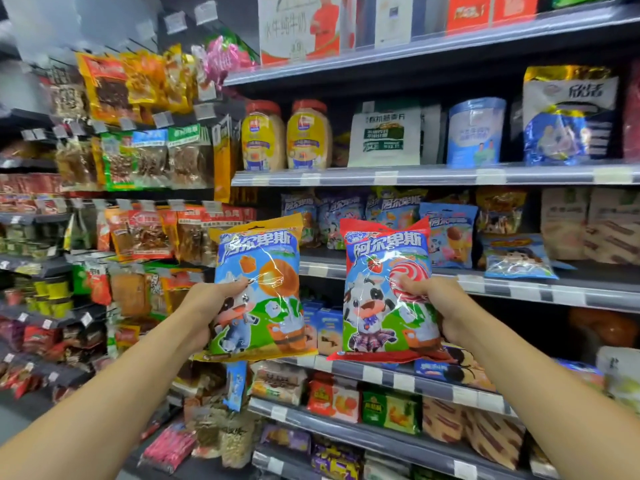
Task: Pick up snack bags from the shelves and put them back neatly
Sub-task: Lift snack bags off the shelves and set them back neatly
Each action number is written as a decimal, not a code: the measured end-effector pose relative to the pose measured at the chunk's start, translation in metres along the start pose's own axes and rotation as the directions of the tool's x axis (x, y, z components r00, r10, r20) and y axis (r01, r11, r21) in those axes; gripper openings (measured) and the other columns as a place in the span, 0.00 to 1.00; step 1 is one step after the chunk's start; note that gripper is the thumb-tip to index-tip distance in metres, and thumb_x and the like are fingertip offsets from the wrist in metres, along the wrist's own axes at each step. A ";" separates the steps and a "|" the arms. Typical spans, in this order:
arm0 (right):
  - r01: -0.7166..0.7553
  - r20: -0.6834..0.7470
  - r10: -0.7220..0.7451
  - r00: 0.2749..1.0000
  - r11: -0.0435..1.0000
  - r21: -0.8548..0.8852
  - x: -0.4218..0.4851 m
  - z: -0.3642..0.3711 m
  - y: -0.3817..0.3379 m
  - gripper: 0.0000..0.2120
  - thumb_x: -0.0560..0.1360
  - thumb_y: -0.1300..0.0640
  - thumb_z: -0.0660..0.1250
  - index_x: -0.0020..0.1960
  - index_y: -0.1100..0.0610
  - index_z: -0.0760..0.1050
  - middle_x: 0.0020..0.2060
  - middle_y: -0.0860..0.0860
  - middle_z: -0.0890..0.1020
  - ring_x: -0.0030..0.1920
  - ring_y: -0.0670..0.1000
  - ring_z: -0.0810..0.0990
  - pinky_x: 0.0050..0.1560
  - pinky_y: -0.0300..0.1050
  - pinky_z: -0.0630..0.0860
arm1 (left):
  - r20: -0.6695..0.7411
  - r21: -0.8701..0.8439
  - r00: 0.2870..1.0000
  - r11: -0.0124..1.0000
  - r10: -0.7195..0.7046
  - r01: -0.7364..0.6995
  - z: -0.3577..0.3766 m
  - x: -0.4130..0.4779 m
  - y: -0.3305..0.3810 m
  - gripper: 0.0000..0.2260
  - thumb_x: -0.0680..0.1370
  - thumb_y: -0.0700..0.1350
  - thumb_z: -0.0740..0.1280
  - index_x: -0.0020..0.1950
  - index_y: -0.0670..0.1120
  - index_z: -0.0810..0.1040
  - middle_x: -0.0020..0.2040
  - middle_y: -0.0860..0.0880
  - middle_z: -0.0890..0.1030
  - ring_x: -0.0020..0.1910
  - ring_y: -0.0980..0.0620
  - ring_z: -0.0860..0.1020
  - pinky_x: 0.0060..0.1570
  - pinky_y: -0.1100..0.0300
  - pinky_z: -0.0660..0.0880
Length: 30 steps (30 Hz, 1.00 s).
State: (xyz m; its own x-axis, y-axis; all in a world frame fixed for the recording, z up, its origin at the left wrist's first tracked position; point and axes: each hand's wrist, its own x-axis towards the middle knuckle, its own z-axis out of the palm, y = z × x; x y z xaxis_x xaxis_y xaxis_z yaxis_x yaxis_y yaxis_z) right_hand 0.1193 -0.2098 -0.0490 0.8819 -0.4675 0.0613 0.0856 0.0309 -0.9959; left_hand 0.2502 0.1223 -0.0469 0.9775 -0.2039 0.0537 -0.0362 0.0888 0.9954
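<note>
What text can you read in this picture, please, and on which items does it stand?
"阿尔卑斯": yellow-topped bag in the left hand.
"阿尔卑斯": red-topped bag in the right hand.
"阿尔卑斯": blue bags on the shelf behind.
"水牛纯牛奶": white carton, top shelf.
"欣活": gold-topped pouch.
Price tags and the other packs: too blurred to read.

You face grey metal shelves [433, 176] with price-tag strips along their edges. Two yellow-labelled, red-lidded plastic jars [287, 136] stand side by side beside a white paper pouch [384, 136]; blue cartoon-cow candy bags [446, 233] crowd the shelf below.
</note>
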 end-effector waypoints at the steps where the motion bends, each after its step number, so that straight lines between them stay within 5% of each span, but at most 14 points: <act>1: -0.001 0.003 0.001 1.000 1.000 -0.001 0.002 0.007 0.002 0.20 0.65 0.53 0.79 0.51 0.63 0.82 0.44 0.58 0.87 0.45 0.59 0.86 0.53 0.57 0.81 | 0.004 0.005 1.000 1.000 0.001 -0.001 -0.004 0.005 -0.001 0.07 0.74 0.45 0.72 0.50 0.45 0.84 0.49 0.50 0.86 0.51 0.46 0.83 0.59 0.48 0.77; 4: 0.013 0.000 -0.013 1.000 1.000 -0.005 0.009 0.023 0.005 0.18 0.65 0.53 0.79 0.50 0.62 0.82 0.43 0.57 0.87 0.44 0.58 0.86 0.51 0.55 0.81 | 0.033 0.010 0.999 1.000 0.023 -0.023 -0.011 0.019 -0.004 0.08 0.74 0.45 0.73 0.50 0.44 0.84 0.48 0.47 0.86 0.45 0.47 0.85 0.41 0.55 0.80; 10: 0.017 0.014 -0.017 1.000 1.000 0.007 0.036 0.044 0.015 0.16 0.67 0.54 0.78 0.50 0.62 0.82 0.42 0.57 0.87 0.42 0.58 0.86 0.47 0.53 0.82 | 0.052 -0.024 0.997 0.998 0.056 -0.055 -0.016 0.058 -0.021 0.07 0.75 0.44 0.72 0.49 0.43 0.84 0.44 0.46 0.87 0.35 0.49 0.85 0.24 0.64 0.75; 18: -0.015 0.040 0.014 0.999 0.999 0.048 0.113 0.061 0.019 0.19 0.69 0.54 0.76 0.53 0.66 0.81 0.45 0.61 0.86 0.46 0.62 0.85 0.51 0.58 0.81 | 0.044 0.033 0.998 0.998 0.056 -0.057 -0.010 0.141 -0.022 0.05 0.75 0.44 0.72 0.47 0.44 0.84 0.40 0.52 0.87 0.39 0.50 0.85 0.31 0.60 0.79; 20: 0.001 0.031 -0.003 1.000 0.998 0.058 0.138 0.062 0.017 0.17 0.69 0.54 0.76 0.52 0.66 0.81 0.44 0.61 0.86 0.43 0.61 0.86 0.44 0.54 0.83 | 0.029 0.060 0.998 0.997 0.047 -0.049 -0.003 0.166 -0.016 0.05 0.74 0.46 0.72 0.44 0.46 0.84 0.35 0.57 0.85 0.39 0.50 0.85 0.34 0.58 0.78; 22: 0.014 0.027 -0.016 1.000 0.998 0.068 0.164 0.063 0.015 0.15 0.70 0.54 0.75 0.50 0.66 0.82 0.41 0.60 0.86 0.38 0.59 0.86 0.35 0.48 0.83 | 0.018 0.086 0.999 0.996 0.031 -0.032 0.002 0.191 -0.010 0.06 0.74 0.47 0.73 0.43 0.46 0.84 0.37 0.55 0.86 0.38 0.51 0.84 0.39 0.57 0.77; 25: 0.015 0.040 -0.019 0.999 0.995 0.094 0.202 0.063 0.016 0.16 0.70 0.54 0.75 0.50 0.66 0.81 0.43 0.61 0.86 0.38 0.59 0.86 0.39 0.51 0.83 | 0.016 0.091 1.000 0.996 -0.027 0.026 0.011 0.224 -0.003 0.11 0.74 0.49 0.73 0.48 0.41 0.84 0.45 0.45 0.86 0.44 0.44 0.82 0.48 0.51 0.73; 30: 0.015 0.060 -0.021 0.998 0.996 0.087 0.251 0.064 0.015 0.17 0.69 0.52 0.76 0.51 0.63 0.82 0.43 0.59 0.87 0.42 0.59 0.86 0.39 0.50 0.82 | 0.038 0.146 0.999 0.989 -0.034 0.028 0.025 0.271 -0.002 0.14 0.74 0.50 0.72 0.50 0.39 0.83 0.39 0.44 0.86 0.36 0.48 0.83 0.39 0.57 0.79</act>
State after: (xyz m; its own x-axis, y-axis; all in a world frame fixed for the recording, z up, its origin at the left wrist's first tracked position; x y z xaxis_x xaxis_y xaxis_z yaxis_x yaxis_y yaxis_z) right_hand 0.3718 -0.2704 -0.0441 0.9061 -0.4143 0.0859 0.1394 0.1007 -0.9851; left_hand 0.5103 0.0424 -0.0319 0.9697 -0.2433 0.0226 -0.0383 -0.0602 0.9975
